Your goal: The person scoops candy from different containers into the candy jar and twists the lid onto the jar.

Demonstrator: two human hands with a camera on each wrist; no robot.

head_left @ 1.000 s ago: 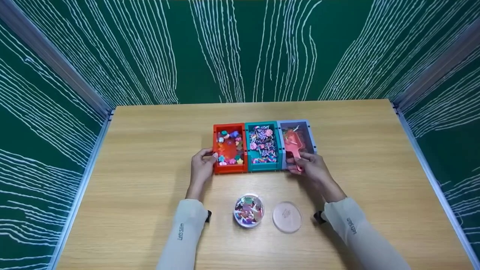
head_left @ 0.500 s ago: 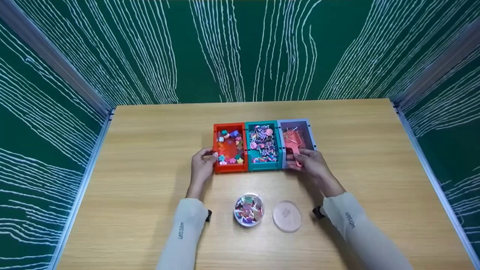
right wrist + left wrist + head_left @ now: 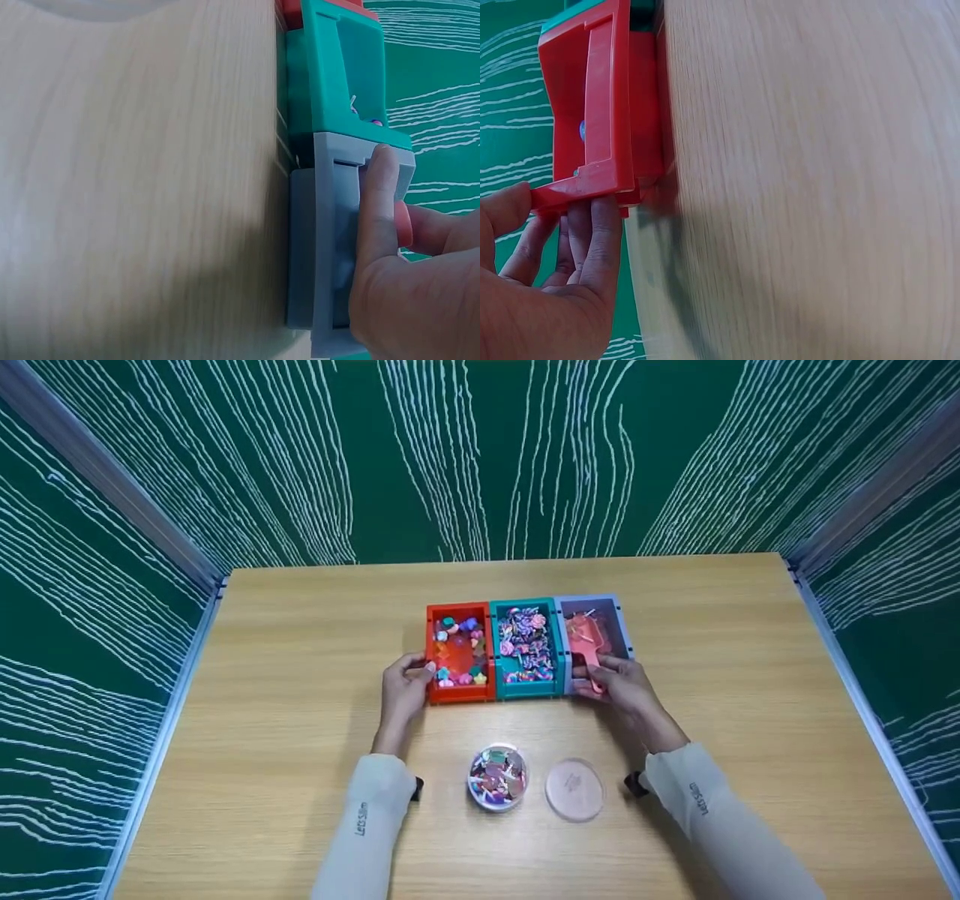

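Observation:
Three small bins stand joined in a row: a red bin (image 3: 461, 694), a teal bin (image 3: 529, 691) and a lavender-grey bin (image 3: 620, 622). My left hand (image 3: 403, 694) grips the red bin's left wall, its thumb at the rim and the other fingers on the outer side in the left wrist view. My right hand (image 3: 630, 688) pinches the handle of a pink scoop (image 3: 585, 631), whose head lies inside the lavender-grey bin. In the right wrist view the scoop's handle (image 3: 403, 225) shows behind a finger (image 3: 379, 202) stretched along that bin's front.
Colourful flower-like pieces lie in the red bin and striped candy-like pieces fill much of the teal one. Nearer the person stand a round tub (image 3: 498, 780) full of mixed pieces and a clear round lid (image 3: 574, 790). Green patterned walls (image 3: 420, 457) surround the wooden table (image 3: 285, 720).
My right hand and the scoop have shifted slightly away from the person, the handle's end now nearer the bin's front edge. My left hand has kept its hold on the red bin.

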